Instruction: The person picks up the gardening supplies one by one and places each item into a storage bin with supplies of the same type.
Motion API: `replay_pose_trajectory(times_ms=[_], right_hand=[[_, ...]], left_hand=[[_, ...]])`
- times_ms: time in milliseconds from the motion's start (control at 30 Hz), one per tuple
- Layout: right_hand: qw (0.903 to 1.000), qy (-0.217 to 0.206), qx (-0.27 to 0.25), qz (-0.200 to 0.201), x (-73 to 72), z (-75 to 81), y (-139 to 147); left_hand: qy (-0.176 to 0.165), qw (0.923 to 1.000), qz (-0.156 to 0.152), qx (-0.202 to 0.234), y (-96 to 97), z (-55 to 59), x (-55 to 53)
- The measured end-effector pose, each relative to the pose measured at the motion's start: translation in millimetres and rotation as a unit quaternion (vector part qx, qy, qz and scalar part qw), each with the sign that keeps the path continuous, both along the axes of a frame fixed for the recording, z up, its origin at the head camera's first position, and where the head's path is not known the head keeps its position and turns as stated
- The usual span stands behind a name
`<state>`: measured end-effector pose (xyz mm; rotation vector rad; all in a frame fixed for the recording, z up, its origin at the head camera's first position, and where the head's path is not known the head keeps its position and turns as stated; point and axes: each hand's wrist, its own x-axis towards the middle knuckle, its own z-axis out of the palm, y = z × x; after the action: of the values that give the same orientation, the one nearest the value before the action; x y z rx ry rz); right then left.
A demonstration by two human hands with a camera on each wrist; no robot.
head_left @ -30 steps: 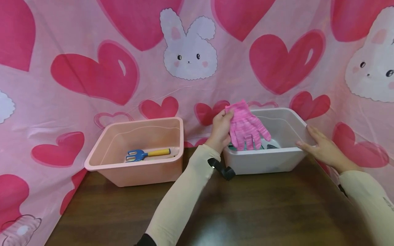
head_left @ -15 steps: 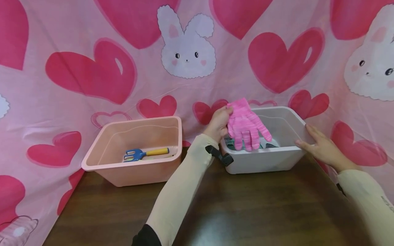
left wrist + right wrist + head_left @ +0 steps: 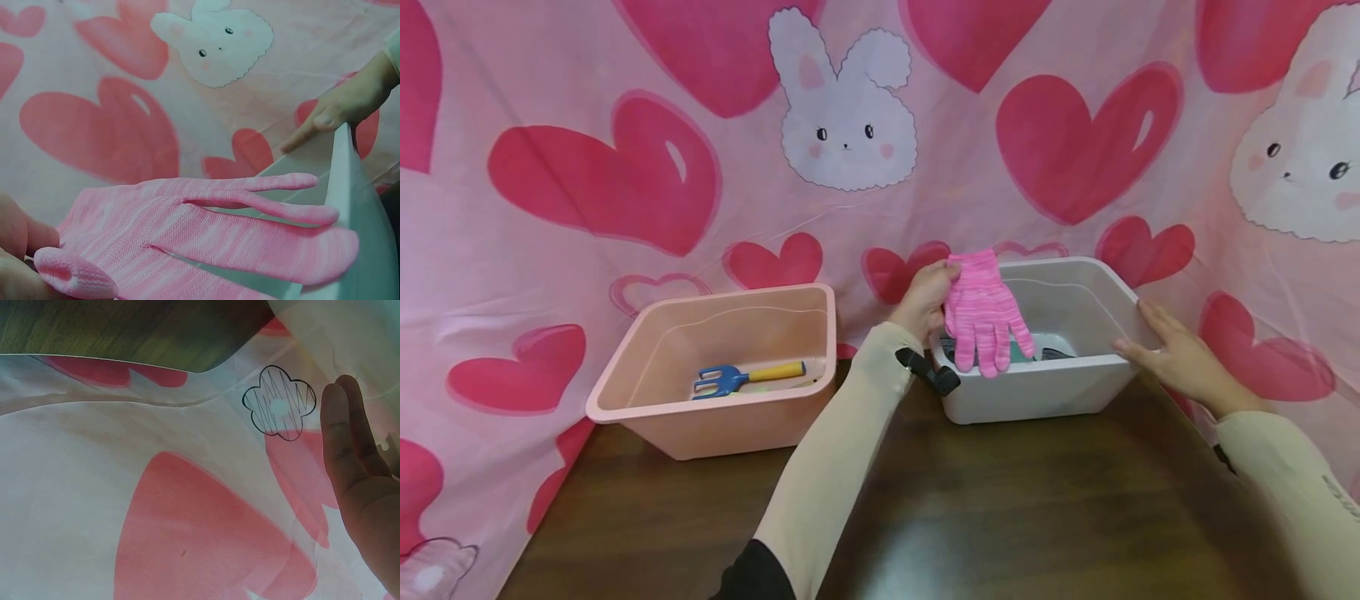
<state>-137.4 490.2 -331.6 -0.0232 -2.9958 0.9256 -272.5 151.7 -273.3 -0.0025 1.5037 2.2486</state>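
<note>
My left hand (image 3: 925,296) pinches a pink striped knit glove (image 3: 985,308) by its cuff. The glove hangs over the near left rim of the grey bin (image 3: 1037,387), fingers pointing down; in the left wrist view the glove (image 3: 187,231) spreads across the foreground. At the bin's near right corner, my right hand (image 3: 1180,358) rests with thumb on the front rim and fingers along the right side. Straight fingers (image 3: 340,437) show in the right wrist view. Dark and green items (image 3: 1022,352) lie in the grey bin, partly hidden by the glove.
A peach bin (image 3: 715,429) stands on the left of the brown wooden table (image 3: 985,500). In it lies a small garden fork (image 3: 748,377) with blue tines and a yellow handle. A pink cloth with hearts and rabbits (image 3: 850,142) hangs behind and at the sides.
The glove has swung and turned, its fingers now hanging lower and further left over the front rim. The right hand stays at the grey bin's corner. The head view has shifted slightly.
</note>
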Motion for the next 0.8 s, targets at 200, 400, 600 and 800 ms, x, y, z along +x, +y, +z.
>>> replay_pose_trajectory(times_ms=[200, 400, 600, 800], right_hand=[[1.0000, 0.002, 0.001, -0.001, -1.9, 0.4, -1], [1.0000, 0.002, -0.002, -0.001, -2.4, 0.1, -1], [1.0000, 0.000, -0.001, -0.004, -4.6, -0.7, -1], [1.0000, 0.006, 0.006, -0.003, -3.9, 0.0, 0]], left_hand=[[0.013, 0.9997, -0.007, -0.017, -0.2, -2.8, -6.2], [0.019, 0.9992, -0.006, -0.036, 1.9, -6.0, -11.7], [0.009, 0.9998, -0.016, 0.005, 6.5, -9.9, -22.6], [0.004, 0.9952, 0.000, 0.098, -1.6, -18.6, -33.2]])
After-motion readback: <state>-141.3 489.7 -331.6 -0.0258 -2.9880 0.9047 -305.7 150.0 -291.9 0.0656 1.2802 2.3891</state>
